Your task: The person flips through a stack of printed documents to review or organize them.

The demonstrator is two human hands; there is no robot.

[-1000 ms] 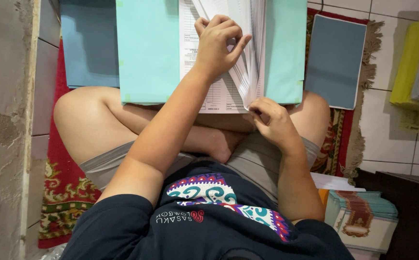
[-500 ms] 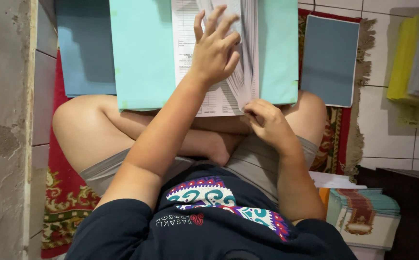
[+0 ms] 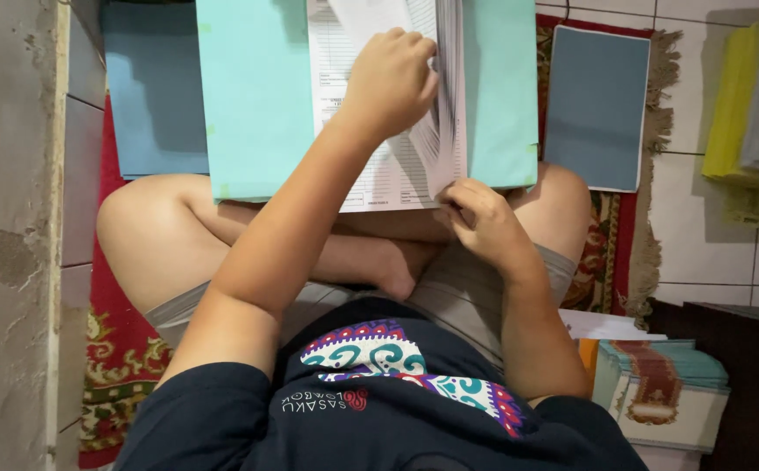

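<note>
Open teal folder [image 3: 253, 105] sits on the crossed legs; left hand [image 3: 390, 83] curled over its printed pages [image 3: 370, 179], right hand [image 3: 481, 218] pinching their bottom edge. Grey-blue folders [image 3: 595, 105] on the red rug [image 3: 113, 349], booklet stack [image 3: 663, 392] at right.

The person wears a dark navy T-shirt [image 3: 370, 419] with short sleeves, filling the lower middle of the frame. Across its chest runs a curling ornamental print [image 3: 397, 366] in teal, white, purple and red, with a small line of pale lettering beside it. Grey shorts [image 3: 475, 292] cover the thighs at centre. Forearms, lower legs and feet are bare; no watch or rings show.
</note>
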